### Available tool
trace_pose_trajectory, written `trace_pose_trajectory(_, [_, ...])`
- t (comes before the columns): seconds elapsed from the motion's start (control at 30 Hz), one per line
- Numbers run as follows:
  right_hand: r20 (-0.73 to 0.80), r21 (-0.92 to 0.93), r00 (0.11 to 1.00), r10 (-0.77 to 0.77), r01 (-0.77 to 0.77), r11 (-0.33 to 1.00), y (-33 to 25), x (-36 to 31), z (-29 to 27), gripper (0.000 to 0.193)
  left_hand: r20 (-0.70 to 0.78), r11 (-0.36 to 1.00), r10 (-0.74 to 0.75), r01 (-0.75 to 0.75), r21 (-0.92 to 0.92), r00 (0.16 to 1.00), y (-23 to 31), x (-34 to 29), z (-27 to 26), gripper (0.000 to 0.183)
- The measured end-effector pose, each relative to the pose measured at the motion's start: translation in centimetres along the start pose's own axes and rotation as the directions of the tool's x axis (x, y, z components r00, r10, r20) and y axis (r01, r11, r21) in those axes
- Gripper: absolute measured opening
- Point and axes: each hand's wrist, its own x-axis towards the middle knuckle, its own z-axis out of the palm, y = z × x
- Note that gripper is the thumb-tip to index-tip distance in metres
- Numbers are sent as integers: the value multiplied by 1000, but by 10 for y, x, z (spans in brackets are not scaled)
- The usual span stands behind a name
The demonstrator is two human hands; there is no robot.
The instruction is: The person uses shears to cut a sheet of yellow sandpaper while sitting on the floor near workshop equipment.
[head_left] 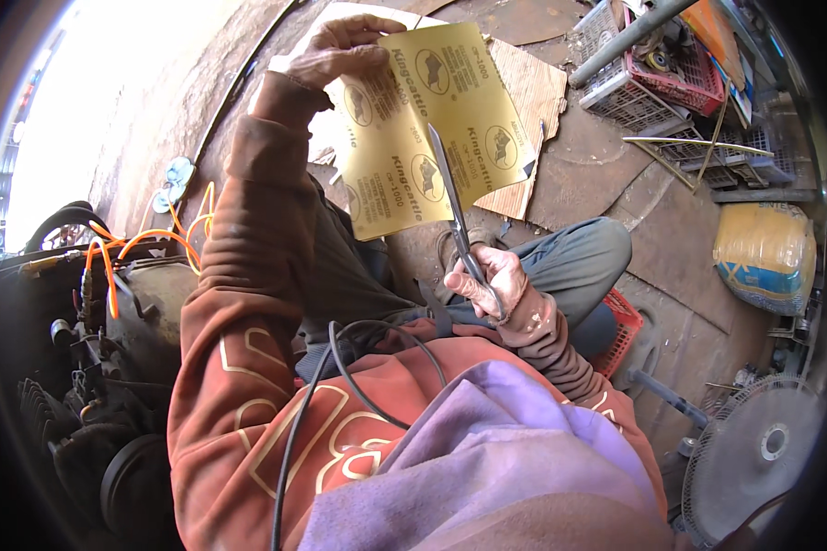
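A yellow sandpaper sheet (450, 119), its printed back facing up, is held up in front of me. My left hand (335, 50) pinches it near its far left edge, thumb toward me. A crease runs down its middle. In my right hand (492, 283) is a pair of scissors (455, 207), fingers wrapped round the handles. The long dark blades point away from me and overlap the sheet in the picture. I cannot tell whether they touch the paper. Beneath the sheet lies a pale wooden board (533, 87) on the floor.
At the far right stand grey plastic crates (616, 87) and a red basket (694, 87) with odds and ends. A taped yellow sack (764, 253) and a fan (753, 450) are at the right. A compressor-like machine (147, 303) with orange hoses (188, 239) sits left.
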Motion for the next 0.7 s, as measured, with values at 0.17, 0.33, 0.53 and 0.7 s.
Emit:
trace_pose_trajectory(0.17, [58, -14, 998, -9, 10, 1000, -4, 7, -1, 42, -7, 1000, -14, 14, 18, 1000, -5, -2, 13, 40])
trace_pose_trajectory(0.33, [93, -100, 984, -153, 162, 982, 6, 11, -2, 44, 76, 1000, -28, 29, -10, 997, -7, 1, 27, 40])
trace_pose_trajectory(0.53, [30, 133, 998, -63, 59, 989, -2, 9, 1, 39, 25, 1000, -21, 20, 18, 999, 9, -6, 24, 41])
trace_pose_trajectory(0.7, [41, 148, 998, -49, 42, 988, 0, 10, -1, 37, 113, 993, -10, 23, -118, 994, 13, -4, 25, 42])
